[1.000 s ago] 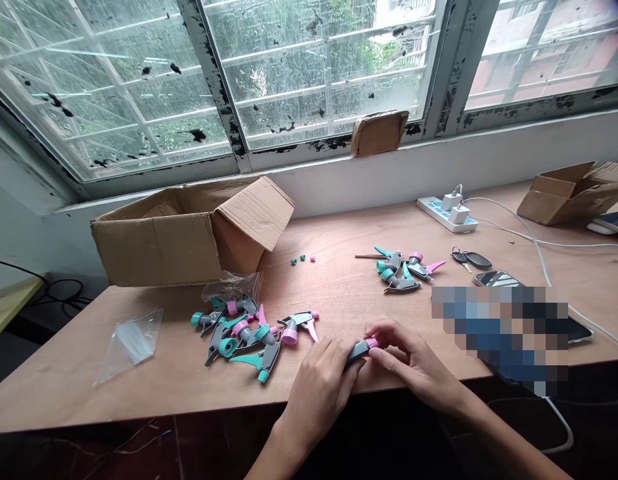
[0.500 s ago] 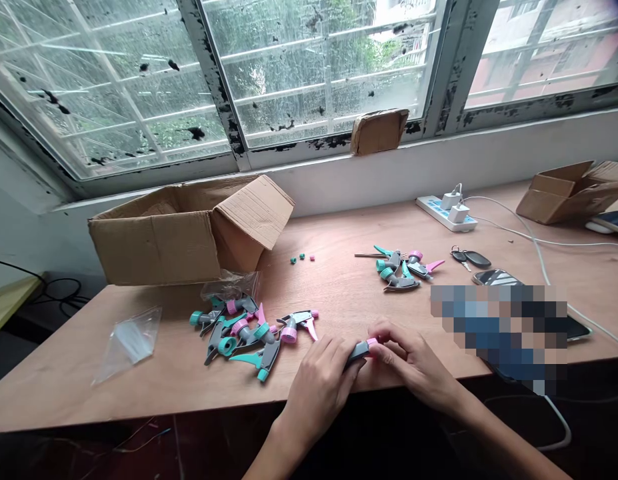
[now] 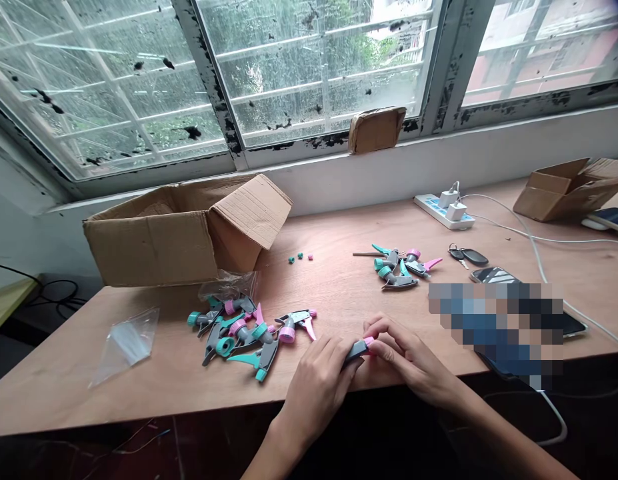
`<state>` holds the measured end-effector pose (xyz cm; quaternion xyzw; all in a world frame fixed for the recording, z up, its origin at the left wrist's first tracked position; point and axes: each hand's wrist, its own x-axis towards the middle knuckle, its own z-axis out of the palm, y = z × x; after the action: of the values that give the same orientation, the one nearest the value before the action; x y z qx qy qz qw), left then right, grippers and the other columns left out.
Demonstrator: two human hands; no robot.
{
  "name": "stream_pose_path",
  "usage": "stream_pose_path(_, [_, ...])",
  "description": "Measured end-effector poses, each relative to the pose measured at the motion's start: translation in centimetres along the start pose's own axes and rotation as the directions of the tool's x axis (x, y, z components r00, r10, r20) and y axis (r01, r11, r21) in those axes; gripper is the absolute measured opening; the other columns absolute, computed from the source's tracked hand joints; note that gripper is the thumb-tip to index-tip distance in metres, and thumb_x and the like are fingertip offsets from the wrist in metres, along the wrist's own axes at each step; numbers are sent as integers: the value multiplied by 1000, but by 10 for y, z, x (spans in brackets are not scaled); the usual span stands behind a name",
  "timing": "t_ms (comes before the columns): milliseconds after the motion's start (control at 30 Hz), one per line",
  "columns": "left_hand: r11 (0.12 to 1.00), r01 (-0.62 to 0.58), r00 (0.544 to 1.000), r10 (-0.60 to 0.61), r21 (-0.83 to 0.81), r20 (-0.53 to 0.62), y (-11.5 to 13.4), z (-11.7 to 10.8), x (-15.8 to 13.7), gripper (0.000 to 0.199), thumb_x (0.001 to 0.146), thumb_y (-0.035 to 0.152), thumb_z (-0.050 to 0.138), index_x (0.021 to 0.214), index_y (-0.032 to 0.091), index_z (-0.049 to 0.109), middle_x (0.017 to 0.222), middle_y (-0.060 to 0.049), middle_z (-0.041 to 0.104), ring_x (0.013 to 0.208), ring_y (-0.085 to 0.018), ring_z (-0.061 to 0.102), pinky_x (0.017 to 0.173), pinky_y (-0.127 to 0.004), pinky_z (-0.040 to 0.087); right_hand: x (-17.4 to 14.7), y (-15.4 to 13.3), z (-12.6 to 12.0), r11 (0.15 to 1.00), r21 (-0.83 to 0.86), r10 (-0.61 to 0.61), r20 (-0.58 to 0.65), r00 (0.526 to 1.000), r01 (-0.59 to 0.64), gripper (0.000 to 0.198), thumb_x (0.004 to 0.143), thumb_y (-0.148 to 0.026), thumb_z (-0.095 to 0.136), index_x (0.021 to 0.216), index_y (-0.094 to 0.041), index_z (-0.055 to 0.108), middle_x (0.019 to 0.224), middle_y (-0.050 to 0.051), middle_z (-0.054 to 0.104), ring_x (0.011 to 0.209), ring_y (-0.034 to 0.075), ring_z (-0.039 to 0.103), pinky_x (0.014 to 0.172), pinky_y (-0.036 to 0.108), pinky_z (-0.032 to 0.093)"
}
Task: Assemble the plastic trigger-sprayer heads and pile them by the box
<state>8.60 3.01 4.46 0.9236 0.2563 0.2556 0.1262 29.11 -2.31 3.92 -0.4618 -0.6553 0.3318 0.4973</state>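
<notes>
Close to the table's front edge, my left hand (image 3: pixel 321 373) is closed around a grey spray trigger head (image 3: pixel 357 351), most of which it hides. My right hand (image 3: pixel 406 357) pinches the pink nozzle (image 3: pixel 369 342) at the tip of that same head between thumb and fingers. Left of my hands lies a pile of grey, teal and pink spray trigger heads (image 3: pixel 243 333), one of them, pink and grey (image 3: pixel 296 320), nearest my left hand. A smaller group of spray trigger heads (image 3: pixel 399 270) rests farther back on the right.
Three tiny teal and pink caps (image 3: pixel 300 257) lie mid-table. An open cardboard box (image 3: pixel 149 250) stands back left, with a clear plastic bag (image 3: pixel 129 343) before it. Keys (image 3: pixel 461 255), a power strip (image 3: pixel 443 212), white cables, a phone (image 3: pixel 493 275) and a smaller box (image 3: pixel 553 193) occupy the right.
The whole view has shifted slightly. Both hands keep the same grip on the spray trigger head and its pink nozzle, with only small finger movement.
</notes>
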Motion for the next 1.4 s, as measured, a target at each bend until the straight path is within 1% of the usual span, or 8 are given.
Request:
stream_pose_path(133, [998, -52, 999, 52, -19, 2, 1, -3, 2, 21, 107, 29, 45, 120, 19, 59, 100, -8, 71, 88, -24, 66, 76, -37, 55, 0, -1, 3, 995, -87, -40, -21, 999, 38, 24, 108, -36, 43, 91, -23, 55, 87, 1, 55, 80, 18, 56, 76, 31, 45])
stream_pose_path(233, [998, -65, 998, 65, -24, -4, 1, -4, 3, 22, 108, 28, 45, 120, 19, 60, 98, -8, 71, 86, -23, 66, 73, -36, 55, -1, 1, 4, 994, -103, -44, -39, 998, 39, 23, 107, -37, 46, 91, -23, 55, 84, 0, 55, 77, 18, 55, 73, 31, 44])
stream_pose_path(433, [999, -49, 999, 49, -20, 1, 0, -3, 2, 23, 107, 29, 45, 124, 19, 58, 104, -9, 72, 92, -25, 67, 80, -39, 56, -6, 1, -2, 998, 14, -56, 5, 998, 56, 10, 103, -28, 51, 110, -25, 57, 110, 5, 61, 106, 24, 60, 94, 35, 47])
stream_pose_path(700, [997, -10, 1000, 11, -74, 14, -2, -1, -1, 24, 106, 26, 48, 128, 21, 55, 107, -8, 71, 94, -25, 66, 82, -39, 55, -6, 2, -3, 999, -13, -40, 45, 998, 40, 11, 105, -24, 50, 113, -26, 57, 109, 5, 62, 107, 22, 60, 96, 34, 45])
stream_pose_path(867, [996, 5, 999, -2, -90, 35, 0, -4, 1, 24, 107, 27, 47, 128, 21, 56, 106, -7, 70, 93, -24, 65, 80, -38, 53, -3, 3, 0, 995, -75, -62, 18, 998, 63, 7, 106, -27, 48, 106, -25, 56, 101, 3, 59, 94, 19, 58, 86, 31, 45])
stream_pose_path(1100, [997, 7, 998, -2, -83, 63, 0, -3, 2, 22, 107, 27, 46, 124, 20, 58, 104, -7, 68, 92, -24, 62, 79, -37, 52, -2, 4, 6, 991, -113, -74, -40, 996, 69, 23, 107, -32, 48, 88, -22, 56, 80, -1, 55, 73, 16, 54, 69, 29, 41])
stream_pose_path(1300, [998, 4, 999, -1, -55, 47, 1, -2, 1, 22, 105, 24, 50, 126, 20, 56, 108, -7, 69, 95, -26, 61, 83, -41, 49, -6, 10, 8, 993, -104, -66, -32, 997, 62, 10, 105, -32, 52, 106, -24, 58, 94, 2, 60, 75, 17, 55, 69, 29, 46])
stream_pose_path(1400, [999, 14, 999, -13, -33, 42, 1, -4, 2, 20, 105, 21, 49, 123, 20, 57, 104, -6, 69, 94, -27, 59, 85, -43, 47, -7, 7, 5, 994, -80, -75, -4, 997, 74, 12, 105, -29, 53, 115, -27, 60, 104, 4, 61, 80, 17, 57, 68, 27, 49])
